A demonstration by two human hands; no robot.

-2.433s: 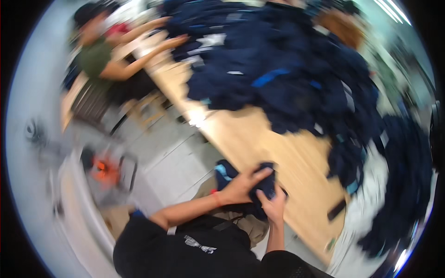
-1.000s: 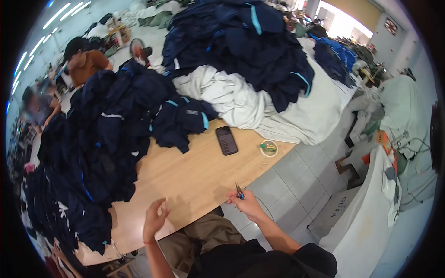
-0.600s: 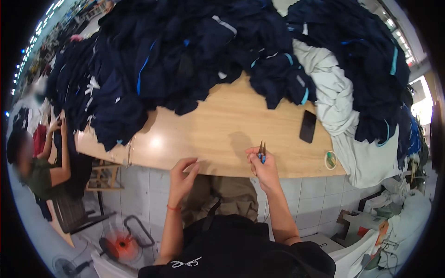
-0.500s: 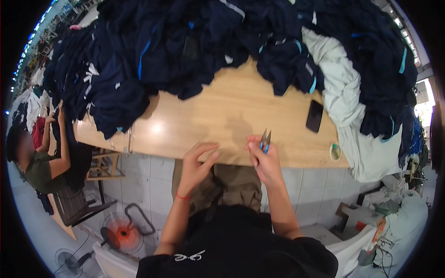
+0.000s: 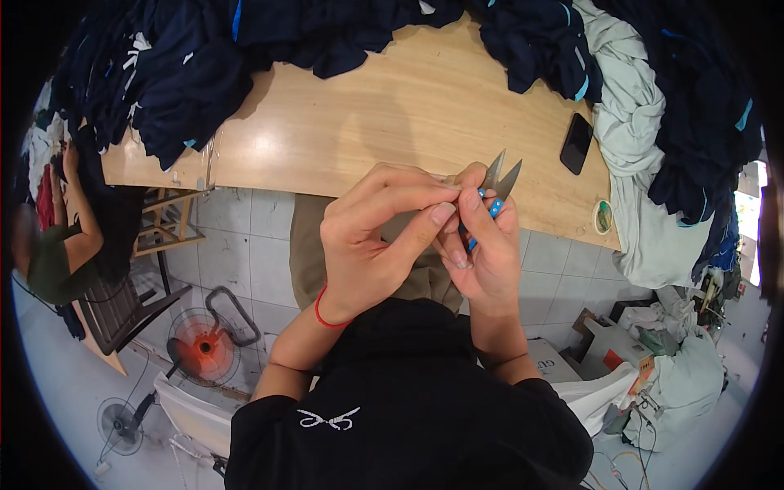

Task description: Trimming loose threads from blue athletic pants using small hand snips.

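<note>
Thread snips [image 5: 495, 204] with blue handles and two pointed metal blades sit in my right hand [image 5: 490, 265], whose fingers are wrapped round them. The blades stand slightly apart and point up, away from me. My left hand [image 5: 371, 233], with a red string at the wrist, is pinched thumb to fingers right against the right hand's fingertips. Whatever lies between those fingertips is too small to make out. Both hands are raised over my lap, before the near edge of the wooden table [image 5: 327, 122].
Heaps of dark navy garments [image 5: 184, 90] line the table's far side and left. Pale cloth [image 5: 625, 106] hangs down at the right, near a black phone [image 5: 576, 144] and a small round container [image 5: 603, 217]. A co-worker [image 5: 61, 245] and an orange-centred fan [image 5: 204, 347] are to the left.
My hands have come together and up nearer to me; earlier they were apart, the left one open. The snips remain in my right hand. The view has tilted down towards my body.
</note>
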